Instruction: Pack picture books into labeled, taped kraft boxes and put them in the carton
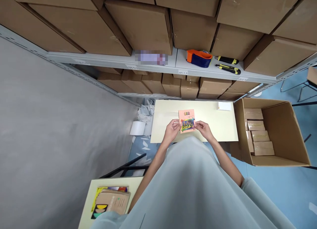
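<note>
A flat pink card [188,114] with dark lettering and a bright multicoloured picture on its lower half is held over the pale table [163,123]. My left hand [172,129] pinches its left edge between thumb and fingers. On the opposite edge, my right hand [204,129] grips the lower right side the same way. Whether it is a single card or a thin booklet cannot be made out.
A small white box [224,106] lies at the table's back right. An open carton [287,133] with several small boxes stands to the right. Shelving [163,69] behind bears cartons, an orange-blue tape dispenser [199,58] and utility knives [228,69]. Left is a white roll [137,128].
</note>
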Demonstrator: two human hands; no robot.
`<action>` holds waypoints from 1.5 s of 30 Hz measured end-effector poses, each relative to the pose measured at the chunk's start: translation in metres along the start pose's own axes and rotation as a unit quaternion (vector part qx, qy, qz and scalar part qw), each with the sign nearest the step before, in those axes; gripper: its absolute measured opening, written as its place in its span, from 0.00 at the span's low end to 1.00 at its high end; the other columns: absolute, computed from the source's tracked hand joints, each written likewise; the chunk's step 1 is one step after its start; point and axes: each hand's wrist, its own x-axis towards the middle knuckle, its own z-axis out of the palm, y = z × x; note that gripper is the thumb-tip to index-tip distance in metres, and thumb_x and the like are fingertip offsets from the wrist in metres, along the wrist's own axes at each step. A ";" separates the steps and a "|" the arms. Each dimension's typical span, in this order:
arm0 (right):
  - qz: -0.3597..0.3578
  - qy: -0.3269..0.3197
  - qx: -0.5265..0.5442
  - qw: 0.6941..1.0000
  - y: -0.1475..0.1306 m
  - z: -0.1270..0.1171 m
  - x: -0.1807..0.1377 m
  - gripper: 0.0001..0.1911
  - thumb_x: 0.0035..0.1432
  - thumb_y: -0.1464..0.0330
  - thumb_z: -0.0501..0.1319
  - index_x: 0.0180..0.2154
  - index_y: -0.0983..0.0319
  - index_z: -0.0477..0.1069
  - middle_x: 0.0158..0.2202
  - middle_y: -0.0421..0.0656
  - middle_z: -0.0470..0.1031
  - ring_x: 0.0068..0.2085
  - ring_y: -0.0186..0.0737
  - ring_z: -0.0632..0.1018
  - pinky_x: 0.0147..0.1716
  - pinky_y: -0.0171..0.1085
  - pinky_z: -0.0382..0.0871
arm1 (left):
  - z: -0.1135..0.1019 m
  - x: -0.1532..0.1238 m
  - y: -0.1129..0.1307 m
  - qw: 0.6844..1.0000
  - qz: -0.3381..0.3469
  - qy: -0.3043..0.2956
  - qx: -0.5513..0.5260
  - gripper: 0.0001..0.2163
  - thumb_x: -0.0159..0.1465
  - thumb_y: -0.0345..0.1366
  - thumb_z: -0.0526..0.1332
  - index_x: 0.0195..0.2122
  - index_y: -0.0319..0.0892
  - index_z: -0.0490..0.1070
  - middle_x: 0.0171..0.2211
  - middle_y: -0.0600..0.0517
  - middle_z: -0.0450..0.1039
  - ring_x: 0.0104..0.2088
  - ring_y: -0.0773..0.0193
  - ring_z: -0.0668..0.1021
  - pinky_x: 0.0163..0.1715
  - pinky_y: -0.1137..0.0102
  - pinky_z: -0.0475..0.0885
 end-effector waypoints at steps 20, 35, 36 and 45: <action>-0.068 0.020 -0.143 0.987 -0.053 0.090 -0.033 0.22 0.68 0.50 0.65 0.55 0.56 0.79 0.56 0.50 0.85 0.51 0.53 0.87 0.43 0.45 0.83 | -0.028 -0.041 0.012 0.992 0.078 0.075 0.058 0.15 0.65 0.50 0.69 0.43 0.44 0.78 0.38 0.49 0.84 0.36 0.60 0.86 0.41 0.65 0.82; -0.086 0.023 -0.041 0.995 -0.046 0.116 -0.033 0.17 0.68 0.56 0.61 0.49 0.59 0.78 0.46 0.47 0.86 0.42 0.47 0.86 0.44 0.42 0.81 | -0.034 -0.060 0.007 0.973 0.184 0.076 0.119 0.15 0.66 0.40 0.68 0.53 0.46 0.80 0.53 0.45 0.83 0.53 0.54 0.85 0.57 0.56 0.81; -0.087 0.020 -0.028 0.996 -0.046 0.113 -0.034 0.18 0.68 0.55 0.61 0.50 0.60 0.78 0.46 0.48 0.86 0.43 0.47 0.86 0.44 0.42 0.81 | -0.037 -0.057 0.003 0.975 0.168 0.087 0.113 0.16 0.66 0.42 0.67 0.53 0.45 0.80 0.54 0.44 0.83 0.54 0.53 0.84 0.56 0.55 0.81; -0.067 -0.001 -0.010 0.998 -0.046 0.092 -0.032 0.22 0.66 0.51 0.62 0.52 0.59 0.79 0.47 0.47 0.87 0.46 0.48 0.86 0.47 0.43 0.82 | -0.048 -0.037 -0.010 0.999 0.024 0.025 0.007 0.23 0.63 0.58 0.67 0.45 0.42 0.81 0.42 0.44 0.86 0.42 0.52 0.86 0.44 0.60 0.82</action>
